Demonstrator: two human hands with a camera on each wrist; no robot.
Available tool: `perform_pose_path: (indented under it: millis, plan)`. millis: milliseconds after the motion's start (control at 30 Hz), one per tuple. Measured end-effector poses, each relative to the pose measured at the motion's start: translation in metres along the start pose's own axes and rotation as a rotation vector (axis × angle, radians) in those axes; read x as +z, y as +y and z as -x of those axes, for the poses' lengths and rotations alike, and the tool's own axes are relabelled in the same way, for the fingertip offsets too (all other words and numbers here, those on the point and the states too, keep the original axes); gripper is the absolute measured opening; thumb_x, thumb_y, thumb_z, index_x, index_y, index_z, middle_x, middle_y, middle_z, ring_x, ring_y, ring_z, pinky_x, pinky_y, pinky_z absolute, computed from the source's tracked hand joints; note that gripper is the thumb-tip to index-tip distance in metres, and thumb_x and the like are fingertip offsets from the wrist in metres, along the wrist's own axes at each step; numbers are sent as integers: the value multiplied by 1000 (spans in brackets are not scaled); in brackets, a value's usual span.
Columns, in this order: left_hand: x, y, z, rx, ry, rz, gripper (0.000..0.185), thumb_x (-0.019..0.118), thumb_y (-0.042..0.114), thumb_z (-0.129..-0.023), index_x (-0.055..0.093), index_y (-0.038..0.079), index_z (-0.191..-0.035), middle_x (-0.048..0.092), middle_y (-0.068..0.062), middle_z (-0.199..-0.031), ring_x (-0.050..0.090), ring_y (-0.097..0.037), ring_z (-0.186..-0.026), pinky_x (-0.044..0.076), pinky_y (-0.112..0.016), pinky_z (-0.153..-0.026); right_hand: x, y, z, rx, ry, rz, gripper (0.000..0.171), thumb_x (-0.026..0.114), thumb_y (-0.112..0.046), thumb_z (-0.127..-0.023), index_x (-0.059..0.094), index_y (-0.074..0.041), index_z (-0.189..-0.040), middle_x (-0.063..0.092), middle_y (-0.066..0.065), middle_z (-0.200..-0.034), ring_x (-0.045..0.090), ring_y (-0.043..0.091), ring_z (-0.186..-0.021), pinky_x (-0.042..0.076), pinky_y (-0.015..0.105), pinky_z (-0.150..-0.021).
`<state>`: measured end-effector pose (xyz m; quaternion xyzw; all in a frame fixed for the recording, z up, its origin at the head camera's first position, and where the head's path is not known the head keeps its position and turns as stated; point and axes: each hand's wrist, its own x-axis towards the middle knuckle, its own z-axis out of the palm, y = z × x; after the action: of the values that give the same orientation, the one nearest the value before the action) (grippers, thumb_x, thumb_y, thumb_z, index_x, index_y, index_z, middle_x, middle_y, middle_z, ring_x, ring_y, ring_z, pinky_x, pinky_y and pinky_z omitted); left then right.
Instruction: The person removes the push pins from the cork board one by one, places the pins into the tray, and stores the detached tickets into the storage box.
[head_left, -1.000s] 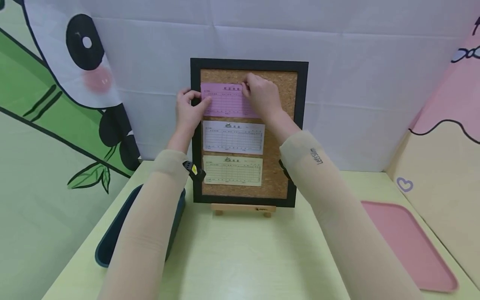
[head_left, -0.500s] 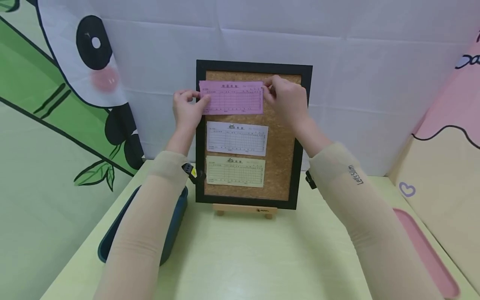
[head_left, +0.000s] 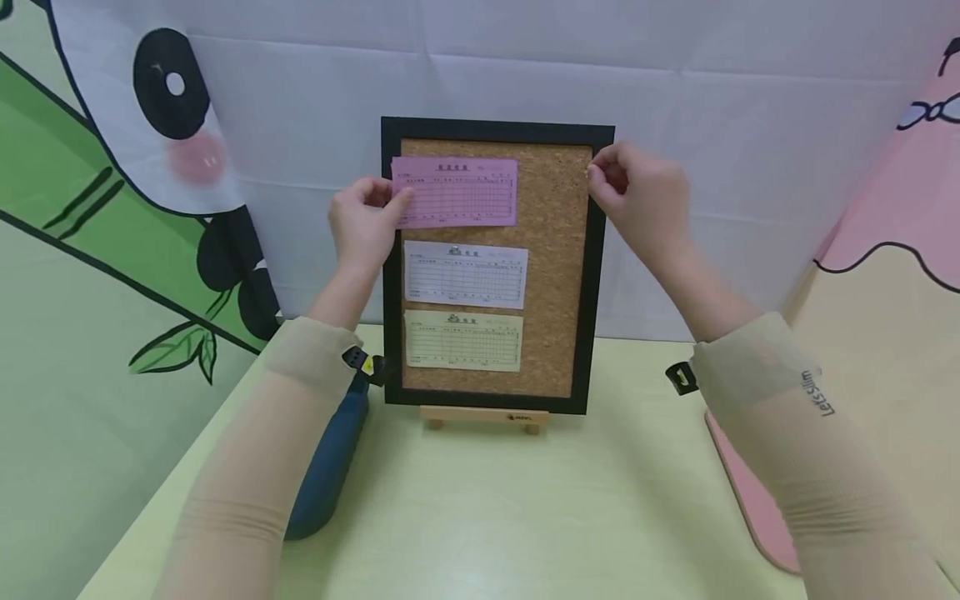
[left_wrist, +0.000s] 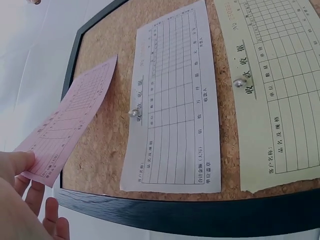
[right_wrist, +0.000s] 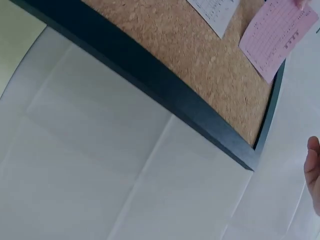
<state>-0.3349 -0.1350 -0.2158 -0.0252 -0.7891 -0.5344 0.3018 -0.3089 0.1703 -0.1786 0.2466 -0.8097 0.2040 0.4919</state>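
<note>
Pinched the pink receipt (head_left: 456, 192) by its left end with the left hand (head_left: 362, 225), at the cork board's (head_left: 558, 250) top-left corner. Kept the right hand (head_left: 641, 200) curled at the board's right edge; pinched object not discernible.

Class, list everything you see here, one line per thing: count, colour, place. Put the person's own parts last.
cork board: one, brown cork in a black frame, upright on a wooden stand
pink slip: one, pink, off the cork at the board's top left
white slip: one, white, pinned mid-board
yellow slip: one, pale yellow, pinned lowest
blue tray: one, dark blue, table's left
pink tray: one, pink, table's right
table: one, light green
left hand: pinches the pink slip's left edge
right hand: fingers curled, by the frame's upper right
</note>
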Motion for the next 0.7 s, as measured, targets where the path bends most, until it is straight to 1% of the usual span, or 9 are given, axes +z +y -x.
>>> perform_pose_path:
  millis: [133, 200, 300, 400, 433, 567, 700]
  plan:
    - [-5, 5, 7, 61, 26, -10, 34, 66, 38, -87, 66, 6, -100, 59, -1, -92, 49, -9, -89, 41, -21, -76, -17, 6, 5, 47, 41, -4, 17, 58, -13, -90, 67, 2, -88, 62, 14, -65, 46, 16, -57, 27, 17, -57]
    - [-7, 7, 12, 94, 32, -21, 35, 65, 38, -87, 66, 5, -100, 60, -2, -93, 48, -9, -92, 39, -21, -79, -27, 7, 8, 74, 50, -11, 17, 59, -13, -89, 67, 2, -88, 64, 15, -67, 45, 9, -58, 28, 14, -59]
    - [-11, 9, 18, 149, 39, -44, 36, 65, 38, -87, 67, 4, -100, 61, -5, -94, 48, -10, -96, 36, -24, -87, -41, 9, 13, 112, 51, -15, 20, 59, -15, -90, 68, 2, -90, 65, 15, -69, 41, -3, -60, 30, 11, -61]
    - [-16, 10, 23, 181, 42, -62, 37, 66, 39, -87, 67, 4, -99, 62, -6, -95, 47, -10, -98, 33, -25, -90, -53, 10, 20, 137, 59, -29, 20, 60, -16, -89, 68, 2, -89, 65, 15, -69, 38, -12, -59, 33, 7, -62]
    - [-17, 10, 25, 191, 43, -67, 37, 66, 39, -86, 67, 4, -98, 62, -6, -96, 47, -10, -98, 32, -26, -90, -57, 10, 23, 142, 63, -30, 20, 60, -16, -89, 69, 2, -88, 65, 15, -69, 37, -13, -59, 33, 7, -62]
    - [-24, 12, 32, 204, 47, -62, 39, 67, 41, -85, 68, 4, -98, 62, -5, -95, 46, -9, -97, 33, -24, -88, -69, 12, 33, 144, 104, -47, 15, 63, -11, -85, 70, 2, -85, 64, 15, -66, 38, -18, -59, 35, 5, -63]
    - [-30, 13, 40, 207, 59, -47, 39, 68, 40, -84, 69, 4, -98, 63, -6, -94, 46, -7, -95, 34, -25, -86, -80, 15, 44, 127, 129, -51, 12, 64, -7, -83, 70, 3, -85, 63, 15, -65, 39, -19, -59, 36, 5, -63]
